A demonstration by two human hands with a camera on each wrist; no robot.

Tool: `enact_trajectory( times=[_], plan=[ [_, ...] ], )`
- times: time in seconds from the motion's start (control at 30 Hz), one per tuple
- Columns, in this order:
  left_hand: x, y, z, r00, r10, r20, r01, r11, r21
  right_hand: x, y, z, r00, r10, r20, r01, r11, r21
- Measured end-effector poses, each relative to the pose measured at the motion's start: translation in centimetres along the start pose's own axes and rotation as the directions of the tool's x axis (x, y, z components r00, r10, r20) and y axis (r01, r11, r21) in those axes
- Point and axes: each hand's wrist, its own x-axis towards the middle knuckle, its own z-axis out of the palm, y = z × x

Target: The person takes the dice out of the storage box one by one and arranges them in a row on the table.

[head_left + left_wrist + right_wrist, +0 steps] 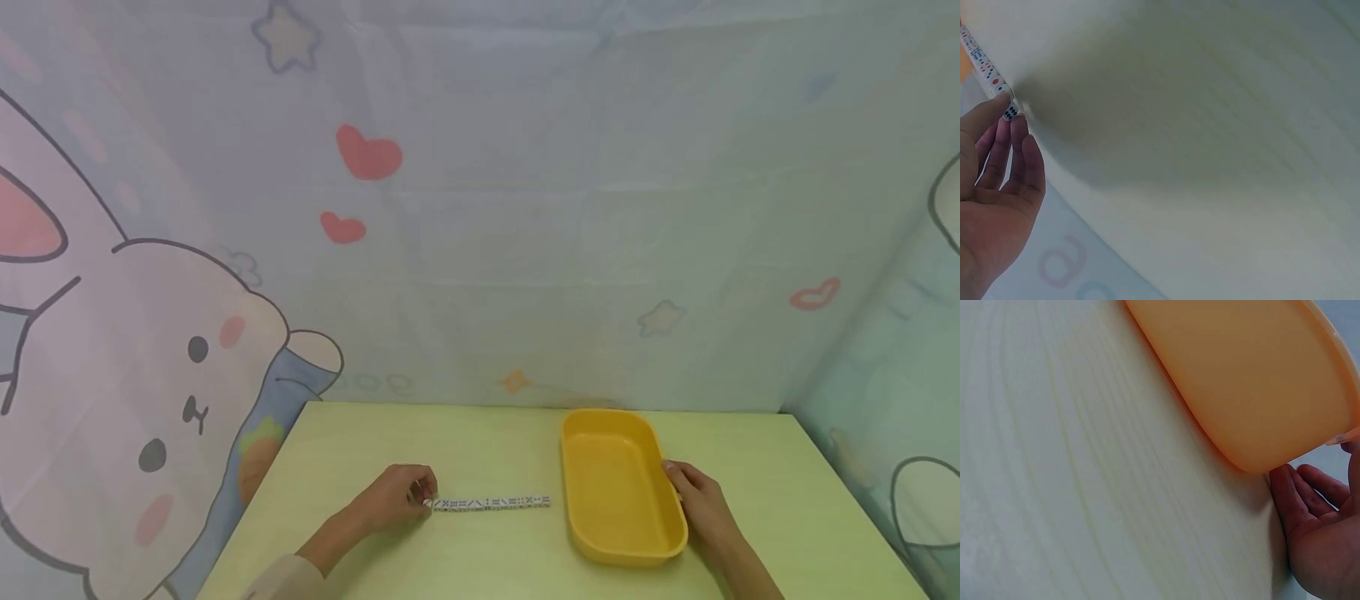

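Observation:
A straight row of small white dice (491, 503) lies on the table, its dots blue and red in the left wrist view. At the row's left end my left hand (395, 497) pinches the end die (1010, 112) between thumb and fingertips; that die lines up with the others. To the right of the row sits a yellow rectangular tray (573, 500) with rounded corners and nothing inside. My right hand (702, 506) holds the tray's right side, thumb at the rim and the other fingers (1297, 494) against the outer wall, low down.
The pale green-yellow table (360, 446) ends at a hanging cloth backdrop (487, 275) printed with a rabbit, hearts and stars. Another stretch of printed cloth (885, 400) hangs along the right side. A gap separates the dice from the tray.

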Motion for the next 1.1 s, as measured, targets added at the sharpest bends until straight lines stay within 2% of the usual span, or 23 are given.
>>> enact_trajectory(
  times=[0.33,0.5,0.67,0.97,1.1],
  plan=[
    [0.60,-0.26,0.59,0.999,0.032,-0.003,-0.032,0.999,0.011,0.14,0.13,-0.20,1.000,0.000,0.001,0.000,1.000,0.017],
    [0.66,-0.58,0.70,1.000,-0.005,0.005,0.005,1.000,0.019,0.25,0.18,-0.11,1.000,-0.002,-0.004,0.002,1.000,0.009],
    [0.65,-0.74,0.60,1.000,-0.015,0.007,0.015,1.000,0.005,0.43,0.07,0.00,1.000,-0.022,-0.004,0.022,1.000,-0.010],
    [0.35,-0.86,0.60,0.999,-0.046,0.018,0.047,0.996,-0.078,0.27,0.23,0.24,1.000,0.003,-0.010,-0.003,1.000,-0.006],
    [0.41,-0.82,0.62,0.998,-0.061,0.015,0.062,0.994,-0.087,0.27,0.11,0.06,1.000,-0.004,-0.011,0.004,1.000,-0.020]
  ],
)
